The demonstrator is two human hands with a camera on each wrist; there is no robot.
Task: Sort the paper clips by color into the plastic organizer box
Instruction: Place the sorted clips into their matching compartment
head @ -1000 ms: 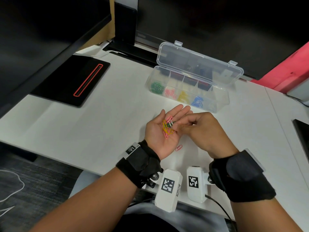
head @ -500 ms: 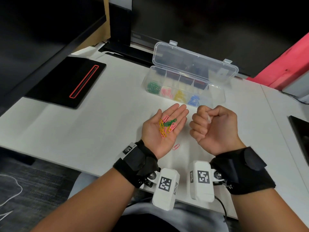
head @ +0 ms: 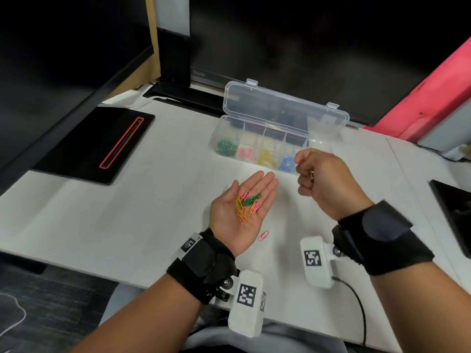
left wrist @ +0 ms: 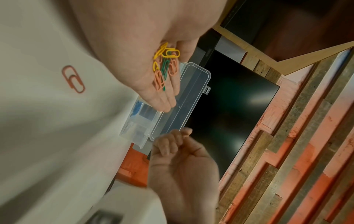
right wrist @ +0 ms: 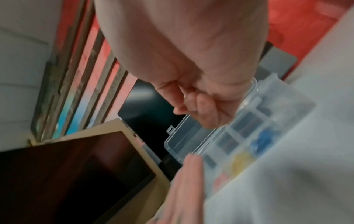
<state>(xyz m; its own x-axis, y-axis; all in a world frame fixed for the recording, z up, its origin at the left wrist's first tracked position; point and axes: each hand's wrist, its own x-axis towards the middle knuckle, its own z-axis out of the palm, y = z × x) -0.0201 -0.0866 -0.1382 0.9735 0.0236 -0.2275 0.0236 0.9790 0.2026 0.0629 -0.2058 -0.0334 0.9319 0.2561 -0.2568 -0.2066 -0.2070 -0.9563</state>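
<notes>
My left hand (head: 265, 184) lies palm up over the white table, fingers straight, carrying a small pile of yellow, pink and green paper clips (head: 246, 205), also seen in the left wrist view as clips (left wrist: 165, 66). My right hand (head: 302, 164) is curled, thumb pressed to forefinger on a small pale paper clip (right wrist: 184, 97), hovering by the blue compartment (head: 288, 164) of the clear organizer box (head: 214, 138). Its lid (head: 283, 108) stands open. Green (head: 225, 147), pink (head: 246, 154) and yellow (head: 266, 159) clips fill the other front compartments. One pink clip (head: 263, 235) lies loose on the table.
A black pad with a red outline (head: 102, 143) lies at the left. A dark tablet (head: 453, 215) sits at the right edge. Dark monitors (head: 305, 47) stand behind the box. The table's front edge (head: 127, 278) runs just under my wrists.
My right hand left the left palm with fingers curled and rose forward to the box's right end. The left hand stayed palm up with its clips.
</notes>
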